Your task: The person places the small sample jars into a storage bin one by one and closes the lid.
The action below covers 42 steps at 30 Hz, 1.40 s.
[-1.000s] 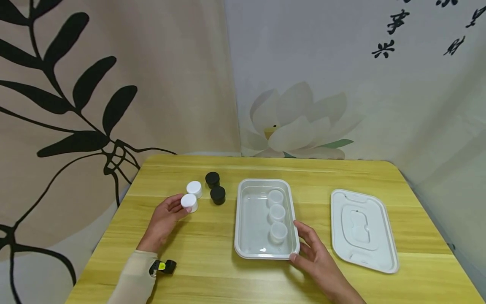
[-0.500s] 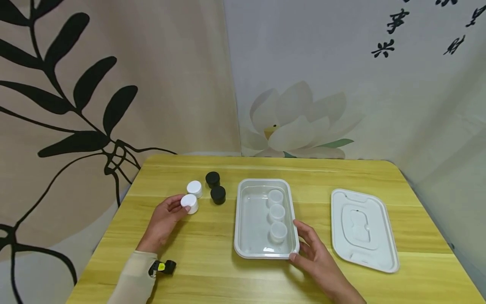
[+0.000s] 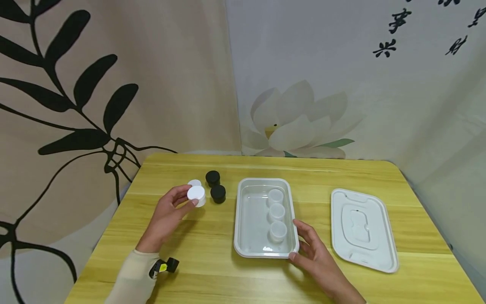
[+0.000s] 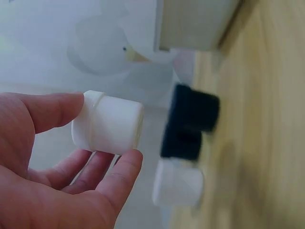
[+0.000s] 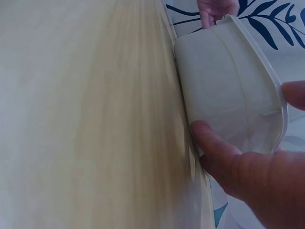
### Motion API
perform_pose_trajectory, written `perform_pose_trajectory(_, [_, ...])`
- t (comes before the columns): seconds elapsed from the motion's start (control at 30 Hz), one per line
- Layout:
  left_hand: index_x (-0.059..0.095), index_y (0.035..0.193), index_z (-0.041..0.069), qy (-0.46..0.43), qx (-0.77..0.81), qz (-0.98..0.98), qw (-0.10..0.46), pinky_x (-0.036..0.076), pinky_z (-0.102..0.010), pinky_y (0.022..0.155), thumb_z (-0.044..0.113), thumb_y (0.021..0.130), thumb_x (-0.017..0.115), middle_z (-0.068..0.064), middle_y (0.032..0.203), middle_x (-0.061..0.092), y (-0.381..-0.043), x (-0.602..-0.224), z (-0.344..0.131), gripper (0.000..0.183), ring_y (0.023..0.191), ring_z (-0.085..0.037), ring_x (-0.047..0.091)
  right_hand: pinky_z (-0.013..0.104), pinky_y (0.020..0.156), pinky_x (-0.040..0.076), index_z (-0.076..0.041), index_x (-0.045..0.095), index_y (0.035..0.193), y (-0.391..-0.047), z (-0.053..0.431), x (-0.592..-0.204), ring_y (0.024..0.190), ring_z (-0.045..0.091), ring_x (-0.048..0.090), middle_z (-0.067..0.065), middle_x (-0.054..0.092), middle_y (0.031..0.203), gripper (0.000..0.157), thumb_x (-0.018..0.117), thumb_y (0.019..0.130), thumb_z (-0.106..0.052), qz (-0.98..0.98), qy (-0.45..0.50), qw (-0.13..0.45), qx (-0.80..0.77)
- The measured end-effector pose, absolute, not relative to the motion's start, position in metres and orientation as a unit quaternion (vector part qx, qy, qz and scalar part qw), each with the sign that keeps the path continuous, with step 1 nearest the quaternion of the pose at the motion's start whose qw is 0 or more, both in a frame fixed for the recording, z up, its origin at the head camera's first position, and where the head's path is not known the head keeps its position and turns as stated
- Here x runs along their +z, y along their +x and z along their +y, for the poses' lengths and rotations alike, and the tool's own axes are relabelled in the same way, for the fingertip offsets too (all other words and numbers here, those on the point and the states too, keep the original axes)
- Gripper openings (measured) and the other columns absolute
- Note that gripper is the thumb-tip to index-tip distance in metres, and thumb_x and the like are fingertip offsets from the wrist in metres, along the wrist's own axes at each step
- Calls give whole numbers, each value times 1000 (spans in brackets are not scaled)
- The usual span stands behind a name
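Note:
My left hand [image 3: 167,217] pinches a small white screw-cap jar [image 3: 196,196] between thumb and fingers, above the table. The left wrist view shows the jar [image 4: 112,121] off the tabletop and tilted sideways in that view. Partly hidden behind it in the head view is a second white jar [image 3: 195,183]. Two black jars [image 3: 218,194] stand just right of these. At the near right corner of a white plastic container [image 3: 250,230], my right hand [image 3: 320,264] holds the wall and rim. Three translucent white cups [image 3: 276,213] line the container's right side.
A white lid [image 3: 364,232] with a moulded handle lies flat on the right of the wooden table [image 3: 212,274]. Printed curtains [image 3: 182,76] hang right behind the table's far edge.
The left hand has raised the white jar off the table and shifted it slightly right and away, now covering part of the other white jar. My right hand stays on the container.

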State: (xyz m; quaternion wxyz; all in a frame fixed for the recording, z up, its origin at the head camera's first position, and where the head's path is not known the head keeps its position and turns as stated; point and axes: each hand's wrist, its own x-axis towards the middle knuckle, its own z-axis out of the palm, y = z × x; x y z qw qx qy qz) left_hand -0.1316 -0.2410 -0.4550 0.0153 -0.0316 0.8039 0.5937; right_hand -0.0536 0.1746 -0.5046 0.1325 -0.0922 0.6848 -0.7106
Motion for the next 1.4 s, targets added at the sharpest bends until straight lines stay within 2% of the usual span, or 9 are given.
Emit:
perform_pose_trajectory(0.27, [54,152,14,20,587,809,32,54,-20,95,27,100,76,-8,150,56,-138,-433,-210,58,138,-31,56,31,99,58,-11,31,163,-53,174,-501,135,20,59,20,37,162,79,71,96,0,683,-106,123,-712])
perform_pose_trajectory(0.5, [55,151,17,80,578,810,54,53,-43,105,26,101,74,-8,146,61,-155,-427,-176,54,137,-31,58,31,98,58,-10,30,163,-53,175,-501,133,22,59,24,33,163,79,71,96,0,686,-104,123,-710])
perform_pose_trajectory(0.6, [54,152,17,96,570,813,66,53,-47,108,25,102,74,-7,146,61,-163,-426,-160,55,138,-30,58,31,99,58,-10,30,163,-53,175,-502,134,22,59,24,33,164,79,72,96,0,687,-102,124,-708])
perform_pose_trajectory(0.77, [55,153,11,111,555,821,80,54,-46,110,20,101,73,-6,148,61,-174,-427,-133,55,139,-32,58,31,100,57,-13,30,164,-53,176,-506,136,23,59,22,34,166,80,72,96,-1,692,-97,130,-703])
perform_pose_trajectory(1.1, [59,147,8,115,543,827,91,57,-44,105,12,99,74,-9,139,67,-185,-436,-106,51,133,-31,62,30,101,57,-15,29,165,-54,176,-508,138,26,57,22,31,167,82,72,96,-2,694,-94,137,-701])
perform_pose_trajectory(1.4, [58,147,7,121,496,853,113,55,-44,108,13,102,71,-10,143,65,-195,-441,-92,48,135,-30,61,31,101,57,-16,29,165,-54,176,-508,138,27,57,21,32,166,82,72,96,-2,690,-91,139,-705])
